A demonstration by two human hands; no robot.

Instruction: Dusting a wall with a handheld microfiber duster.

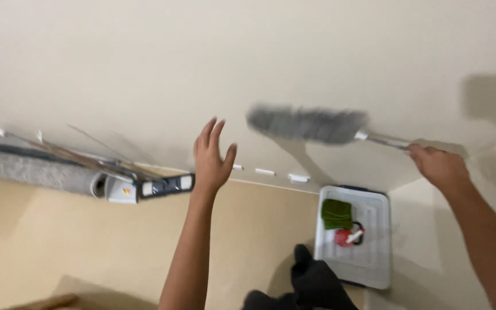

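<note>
Head view, one frame, somewhat blurred by motion.

Right hand (438,166): fingers clenched around the metal handle (384,139) of a duster (308,124). The handle ran leftward from the fist to a long grey fluffy head, which lay against or just in front of the cream wall (202,63); contact could not be told. The duster's shadow fell on the wall just below the head.

Left hand (210,158): released, fingers spread and raised, palm toward the wall, holding nothing. It stood to the left of the duster head, near it but apart.

White plastic bin (374,270): rectangular, on the floor below the right hand, beside the wall corner. It held a folded green cloth (337,213) and, just beneath that, a red and white object (348,236) too small to identify.

Dark shape (314,281): black, at the lower edge beside the bin, not identifiable.

Grey rolled carpet or mat (35,171): along the foot of the wall at left, with a white and dark fixture (144,188) at its end.

Floor (76,241): tan, bare around the bin.

Small white clips (265,171): in a row along the wall's base.
</note>
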